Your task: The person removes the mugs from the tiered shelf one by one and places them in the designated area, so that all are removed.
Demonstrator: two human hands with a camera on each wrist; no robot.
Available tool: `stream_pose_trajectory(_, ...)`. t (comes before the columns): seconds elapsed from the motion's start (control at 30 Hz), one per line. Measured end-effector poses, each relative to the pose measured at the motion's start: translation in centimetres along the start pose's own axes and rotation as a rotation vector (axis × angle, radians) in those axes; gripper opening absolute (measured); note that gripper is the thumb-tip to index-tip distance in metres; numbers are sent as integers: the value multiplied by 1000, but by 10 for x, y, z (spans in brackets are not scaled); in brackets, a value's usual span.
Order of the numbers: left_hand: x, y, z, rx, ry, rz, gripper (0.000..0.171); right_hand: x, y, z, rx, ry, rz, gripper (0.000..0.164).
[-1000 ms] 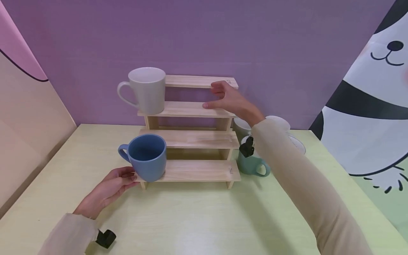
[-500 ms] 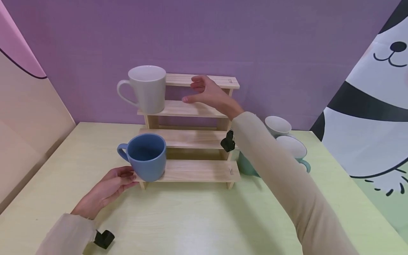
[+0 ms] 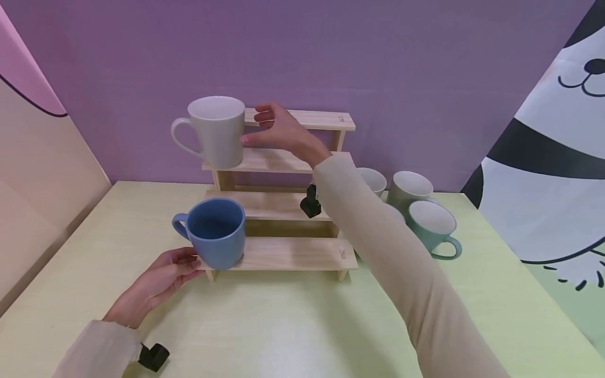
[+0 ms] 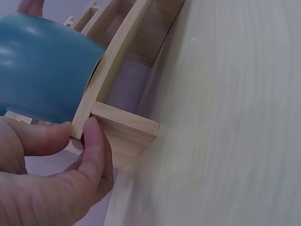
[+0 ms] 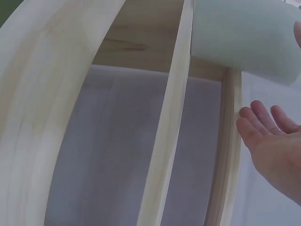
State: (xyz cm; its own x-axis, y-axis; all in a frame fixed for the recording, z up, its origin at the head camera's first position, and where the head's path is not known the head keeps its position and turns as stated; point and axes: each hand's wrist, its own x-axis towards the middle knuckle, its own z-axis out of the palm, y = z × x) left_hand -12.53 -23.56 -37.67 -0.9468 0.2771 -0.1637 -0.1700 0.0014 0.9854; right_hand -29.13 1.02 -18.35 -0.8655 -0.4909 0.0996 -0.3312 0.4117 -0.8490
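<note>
A stepped wooden shelf (image 3: 293,253) with several tiers stands on the table. My left hand (image 3: 158,281) pinches the left end of its lowest board between thumb and fingers, as the left wrist view shows. Just above sits a blue mug (image 3: 219,239), upright, handle to the left. On the left end of the second board from the top stands a white mug (image 3: 219,134), its handle also leftward. Close to this mug's right side is my right hand (image 3: 283,131), thumb and fingers spread apart and holding nothing. In the right wrist view the fingers (image 5: 256,122) are apart from the mug.
Several mugs stand on the table right of the shelf: a grey-white mug (image 3: 410,190), a green mug (image 3: 432,226) and others partly behind my right sleeve (image 3: 392,257). A purple wall (image 3: 402,94) rises behind the table (image 3: 264,325).
My right hand has moved left along the upper boards to the white mug's side. More of the mugs at the right now show. The left hand keeps its grip on the lowest board.
</note>
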Motion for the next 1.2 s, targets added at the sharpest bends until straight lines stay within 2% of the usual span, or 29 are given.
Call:
stream_pose_trajectory(0.4,0,-1,-1,6,-10,2,51,20,-10,20,78,7,-23,85)
stream_pose_trajectory(0.73,2,-1,3,11,1,-15,47,20,-10,33,147,7,-28,86)
stream_pose_trajectory(1.07,0,0,0,-7,-7,-20,49,24,-14,45,137,70,-70,91)
stream_pose_trajectory(1.2,0,0,0,-4,-6,-19,51,24,-15,47,131,115,-53,88)
